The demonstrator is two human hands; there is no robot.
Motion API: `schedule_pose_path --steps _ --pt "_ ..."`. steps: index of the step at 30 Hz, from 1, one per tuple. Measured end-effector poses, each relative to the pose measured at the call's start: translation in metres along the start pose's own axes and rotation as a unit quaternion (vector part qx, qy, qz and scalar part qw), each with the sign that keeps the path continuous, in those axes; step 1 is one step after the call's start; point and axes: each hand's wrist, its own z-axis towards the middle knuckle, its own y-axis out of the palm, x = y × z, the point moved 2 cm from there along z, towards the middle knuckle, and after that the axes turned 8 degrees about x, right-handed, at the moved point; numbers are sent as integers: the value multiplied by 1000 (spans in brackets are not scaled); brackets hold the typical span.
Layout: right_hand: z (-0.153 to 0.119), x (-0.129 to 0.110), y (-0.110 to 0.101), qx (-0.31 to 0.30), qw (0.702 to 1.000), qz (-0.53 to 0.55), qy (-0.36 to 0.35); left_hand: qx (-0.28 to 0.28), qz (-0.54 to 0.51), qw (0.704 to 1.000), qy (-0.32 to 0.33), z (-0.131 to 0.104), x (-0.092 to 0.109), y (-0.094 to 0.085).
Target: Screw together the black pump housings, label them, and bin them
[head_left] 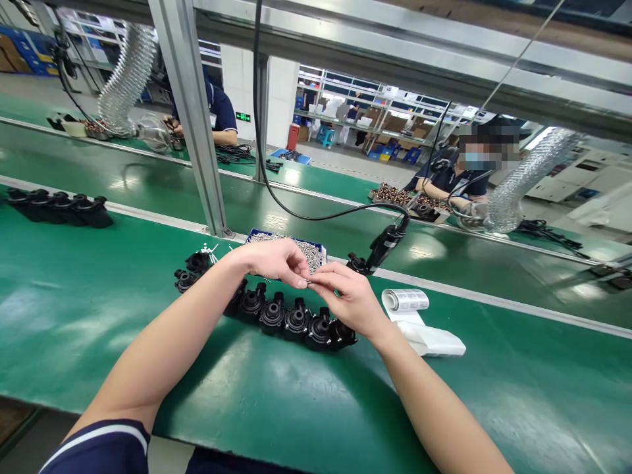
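My left hand and my right hand meet at the fingertips over the row of black pump housings. Thumb and forefinger of the right are pinched on a small metal screw, mostly hidden by the fingers. The left is closed too, its fingers curled inward; what is inside cannot be seen. Just behind the hands stands a blue tray heaped with silver screws. Several housings stand side by side, their round ports facing up; small screws show at the rims of those on the right.
A black electric screwdriver on a cable stands behind my right hand. To the right lies a roll of labels. More black housings line up at far left. A metal post rises behind the bench. Two co-workers sit across.
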Motion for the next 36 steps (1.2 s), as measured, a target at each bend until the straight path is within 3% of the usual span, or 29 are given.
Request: schedule_pose_path --steps 7,9,12,14,24,36 --pt "-1 -10 3 71 991 -110 -29 4 -28 999 -25 -3 -1 -3" --pt "-2 -11 6 26 993 -113 -22 44 36 998 -38 -4 -3 -8" --pt "-4 -9 12 -102 987 -119 -32 119 164 977 -61 -8 -5 -16" --pt "-5 -9 14 -140 981 -128 -38 138 200 968 -61 -12 -2 -20" --pt "-2 -14 19 -186 967 -175 -26 90 203 971 -83 -33 12 -26" --pt "-1 -17 20 -196 959 -191 -71 54 222 969 -94 -34 10 -21"
